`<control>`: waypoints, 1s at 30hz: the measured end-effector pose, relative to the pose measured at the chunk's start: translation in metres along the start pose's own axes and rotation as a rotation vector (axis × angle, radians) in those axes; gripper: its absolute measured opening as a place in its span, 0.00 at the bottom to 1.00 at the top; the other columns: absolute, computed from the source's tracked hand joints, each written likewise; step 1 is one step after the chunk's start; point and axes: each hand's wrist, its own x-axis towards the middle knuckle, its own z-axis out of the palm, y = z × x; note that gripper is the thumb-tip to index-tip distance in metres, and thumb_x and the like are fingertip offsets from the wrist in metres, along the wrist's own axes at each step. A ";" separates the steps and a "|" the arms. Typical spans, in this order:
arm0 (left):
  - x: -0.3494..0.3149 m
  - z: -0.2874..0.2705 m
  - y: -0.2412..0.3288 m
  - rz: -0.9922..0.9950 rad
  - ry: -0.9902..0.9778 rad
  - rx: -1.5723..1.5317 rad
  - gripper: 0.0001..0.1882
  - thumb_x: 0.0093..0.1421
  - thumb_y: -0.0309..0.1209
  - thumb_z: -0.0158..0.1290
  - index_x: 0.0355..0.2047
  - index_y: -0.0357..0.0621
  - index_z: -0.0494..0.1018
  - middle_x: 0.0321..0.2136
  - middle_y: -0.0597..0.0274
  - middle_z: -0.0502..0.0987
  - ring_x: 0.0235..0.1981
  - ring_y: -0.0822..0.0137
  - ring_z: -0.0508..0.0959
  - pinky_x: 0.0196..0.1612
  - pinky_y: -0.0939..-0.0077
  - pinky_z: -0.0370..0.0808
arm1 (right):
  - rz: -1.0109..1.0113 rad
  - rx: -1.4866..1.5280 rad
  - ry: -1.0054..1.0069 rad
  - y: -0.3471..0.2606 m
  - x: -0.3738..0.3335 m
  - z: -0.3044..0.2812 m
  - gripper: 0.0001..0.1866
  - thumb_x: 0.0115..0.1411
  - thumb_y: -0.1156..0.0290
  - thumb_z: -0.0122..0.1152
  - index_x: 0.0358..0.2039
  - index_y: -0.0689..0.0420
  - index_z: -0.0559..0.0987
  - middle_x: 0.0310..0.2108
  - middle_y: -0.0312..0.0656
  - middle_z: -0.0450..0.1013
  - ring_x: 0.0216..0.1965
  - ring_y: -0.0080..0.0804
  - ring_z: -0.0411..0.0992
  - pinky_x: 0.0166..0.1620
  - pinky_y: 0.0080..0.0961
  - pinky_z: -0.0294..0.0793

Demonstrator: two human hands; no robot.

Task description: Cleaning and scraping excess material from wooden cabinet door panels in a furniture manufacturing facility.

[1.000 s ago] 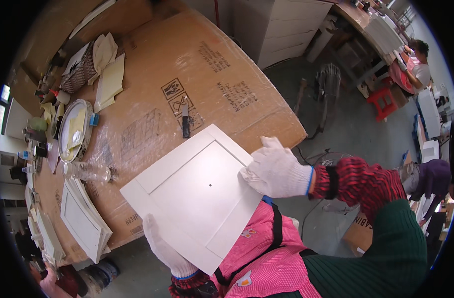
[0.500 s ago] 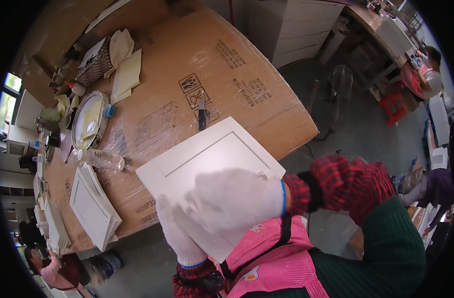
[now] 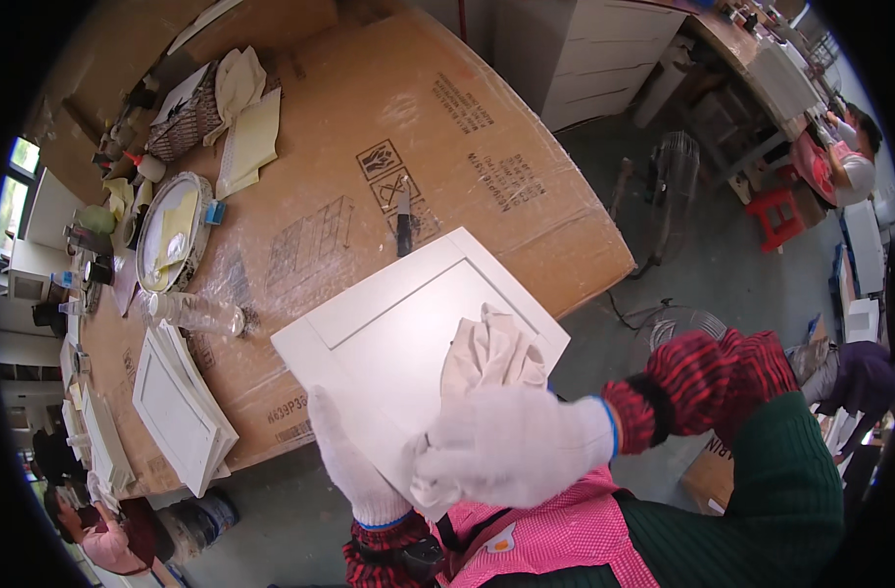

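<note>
A white framed panel (image 3: 388,338), like a cabinet door, lies tilted across the table's near edge and reaches toward my body. My left hand (image 3: 354,465), in a white knit glove, grips its lower left edge, thumb up along the side; the fingers underneath are hidden. Bunched under my gloved right hand (image 3: 526,441) is a pale beige cloth (image 3: 496,353), pressed on the panel's near right part. Folds of the cloth stick out beyond and beside that hand, which is slightly blurred. Just past the panel's far corner lies a knife (image 3: 403,230) with a dark handle.
Cardboard covers the table (image 3: 300,186). On its left are stacked white panels (image 3: 178,402), a clear bottle (image 3: 197,314), a round tray (image 3: 204,227) and a wicker basket (image 3: 185,122). A floor fan (image 3: 673,186) stands beyond the right edge. Other people work at far right and lower left.
My right hand has moved right and toward me over the panel, and the cloth now shows beyond it. My left hand and the panel stay nearly in place.
</note>
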 end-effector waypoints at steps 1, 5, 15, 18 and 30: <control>-0.001 0.002 0.001 -0.002 -0.004 0.000 0.31 0.78 0.50 0.39 0.69 0.40 0.62 0.63 0.55 0.71 0.61 0.58 0.73 0.66 0.62 0.69 | 0.102 0.095 0.029 0.006 0.002 -0.007 0.09 0.64 0.60 0.62 0.39 0.48 0.84 0.37 0.42 0.77 0.39 0.47 0.79 0.40 0.42 0.77; 0.000 -0.002 -0.001 0.077 -0.003 0.085 0.26 0.77 0.46 0.43 0.65 0.39 0.65 0.57 0.56 0.73 0.57 0.61 0.74 0.61 0.63 0.72 | 0.612 0.039 0.127 0.011 0.060 -0.037 0.10 0.65 0.59 0.61 0.42 0.47 0.84 0.40 0.43 0.79 0.43 0.48 0.79 0.43 0.44 0.79; -0.001 0.001 0.007 0.005 0.052 0.180 0.13 0.72 0.31 0.45 0.48 0.35 0.72 0.45 0.55 0.79 0.46 0.60 0.81 0.50 0.64 0.80 | 0.040 -0.486 0.164 0.113 0.040 -0.049 0.15 0.64 0.58 0.58 0.51 0.37 0.81 0.45 0.38 0.77 0.45 0.39 0.79 0.42 0.48 0.75; -0.002 0.012 0.008 0.007 0.042 0.189 0.13 0.72 0.32 0.46 0.49 0.35 0.72 0.47 0.54 0.77 0.48 0.60 0.80 0.52 0.64 0.79 | 0.265 -0.697 0.175 0.157 0.005 -0.052 0.14 0.63 0.59 0.58 0.49 0.39 0.82 0.40 0.40 0.77 0.43 0.41 0.76 0.45 0.47 0.72; 0.000 -0.010 0.001 0.061 0.030 0.184 0.19 0.72 0.35 0.47 0.57 0.34 0.68 0.50 0.52 0.75 0.50 0.58 0.79 0.52 0.64 0.78 | 0.496 -0.854 0.136 0.087 -0.050 -0.034 0.18 0.65 0.51 0.58 0.24 0.46 0.85 0.34 0.41 0.78 0.46 0.50 0.73 0.46 0.61 0.69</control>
